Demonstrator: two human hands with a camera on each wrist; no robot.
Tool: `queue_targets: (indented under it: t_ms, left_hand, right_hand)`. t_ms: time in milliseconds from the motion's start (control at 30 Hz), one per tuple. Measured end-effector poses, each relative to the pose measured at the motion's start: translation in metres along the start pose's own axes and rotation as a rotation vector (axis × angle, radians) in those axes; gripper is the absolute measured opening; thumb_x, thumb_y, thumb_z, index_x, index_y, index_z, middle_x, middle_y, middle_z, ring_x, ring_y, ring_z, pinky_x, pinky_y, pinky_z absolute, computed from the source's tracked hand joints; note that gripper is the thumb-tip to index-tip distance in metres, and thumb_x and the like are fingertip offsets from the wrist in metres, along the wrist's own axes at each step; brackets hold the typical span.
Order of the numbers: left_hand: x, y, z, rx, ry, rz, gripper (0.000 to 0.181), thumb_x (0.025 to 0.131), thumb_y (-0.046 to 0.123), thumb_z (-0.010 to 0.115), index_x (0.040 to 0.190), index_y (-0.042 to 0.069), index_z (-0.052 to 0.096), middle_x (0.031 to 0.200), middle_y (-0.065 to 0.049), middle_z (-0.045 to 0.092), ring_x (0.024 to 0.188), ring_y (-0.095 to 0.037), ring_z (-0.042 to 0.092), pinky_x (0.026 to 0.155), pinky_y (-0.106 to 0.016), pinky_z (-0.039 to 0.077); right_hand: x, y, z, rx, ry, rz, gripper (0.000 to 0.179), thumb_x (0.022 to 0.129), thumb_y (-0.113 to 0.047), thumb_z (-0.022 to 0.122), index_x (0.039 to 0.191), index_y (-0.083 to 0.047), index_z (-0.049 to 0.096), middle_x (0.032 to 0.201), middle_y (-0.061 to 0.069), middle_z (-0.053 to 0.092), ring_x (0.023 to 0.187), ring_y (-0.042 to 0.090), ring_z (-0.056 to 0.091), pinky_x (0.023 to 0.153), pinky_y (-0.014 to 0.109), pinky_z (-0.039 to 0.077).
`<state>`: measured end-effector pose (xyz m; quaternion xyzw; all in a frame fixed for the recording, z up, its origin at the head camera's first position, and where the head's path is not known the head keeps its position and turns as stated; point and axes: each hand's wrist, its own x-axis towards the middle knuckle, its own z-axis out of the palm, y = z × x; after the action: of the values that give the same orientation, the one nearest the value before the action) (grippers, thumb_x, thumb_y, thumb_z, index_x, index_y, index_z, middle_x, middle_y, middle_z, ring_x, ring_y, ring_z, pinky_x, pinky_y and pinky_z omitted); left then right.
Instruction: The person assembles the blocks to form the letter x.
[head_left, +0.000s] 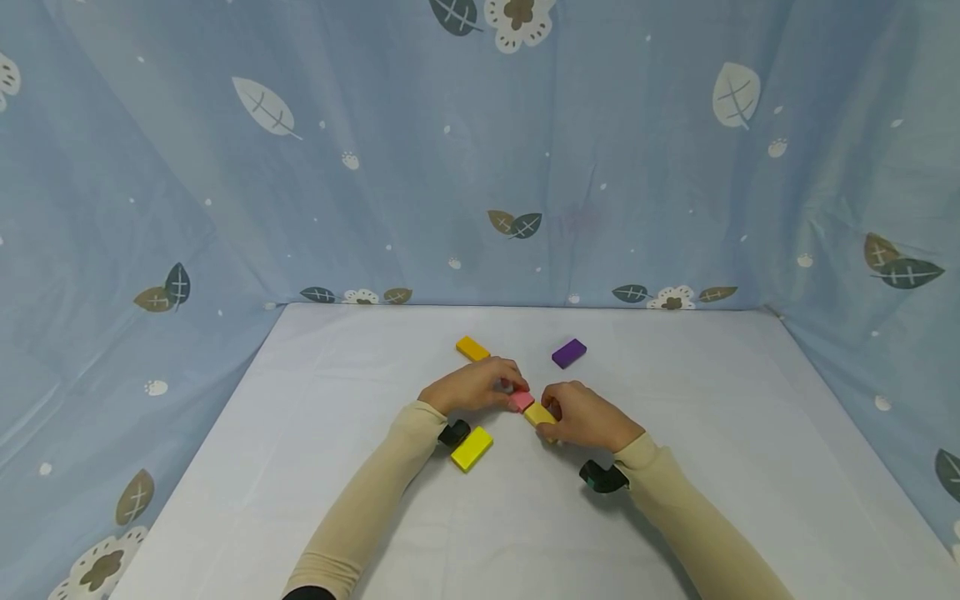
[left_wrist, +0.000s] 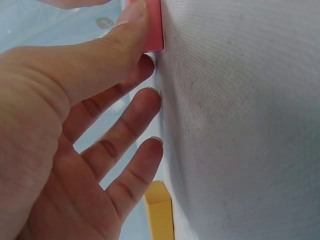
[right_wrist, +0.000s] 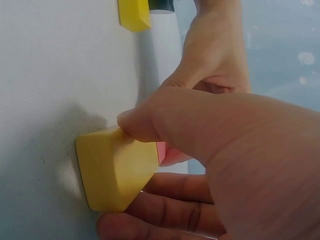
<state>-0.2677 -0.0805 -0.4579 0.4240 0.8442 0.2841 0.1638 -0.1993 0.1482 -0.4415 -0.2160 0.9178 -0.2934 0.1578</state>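
Note:
Between thumb and fingers, my left hand [head_left: 476, 385] pinches a pink block [head_left: 522, 401] on the white cloth. My right hand [head_left: 588, 415] grips a pale yellow block [head_left: 538, 414] by its sides, the thumb on one side and the fingers on the other. These two blocks lie end to end in a slanting row. In the left wrist view, the thumb presses the pink block [left_wrist: 155, 30] while the other fingers spread beside it. The right wrist view has the pale yellow block [right_wrist: 117, 167] close up, lying on the cloth, with the pink one mostly hidden behind it.
Behind my left hand lies an orange-yellow block [head_left: 472, 348]. A purple block [head_left: 569, 353] sits at the back, right of centre. Near my left wrist is a bright yellow block [head_left: 472, 450]. Blue patterned curtain [head_left: 420, 167] surrounds the white table surface [head_left: 337, 358].

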Motion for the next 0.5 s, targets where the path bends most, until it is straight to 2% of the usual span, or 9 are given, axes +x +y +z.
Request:
queue_targets:
  t_ms: [500]
  left_hand:
    - [0.0008, -0.0024, 0.0014, 0.015, 0.003, -0.005, 0.027, 0.095, 0.016, 0.075, 0.122, 0.013, 0.076, 0.119, 0.001, 0.071, 0.109, -0.015, 0.063, 0.102, -0.029, 0.053]
  right_hand:
    - [0.0004, -0.0010, -0.0009, -0.004, 0.002, 0.007, 0.027, 0.086, -0.018, 0.082, 0.101, 0.000, 0.068, 0.066, -0.002, 0.057, 0.055, 0.009, 0.048, 0.051, 0.022, 0.042]
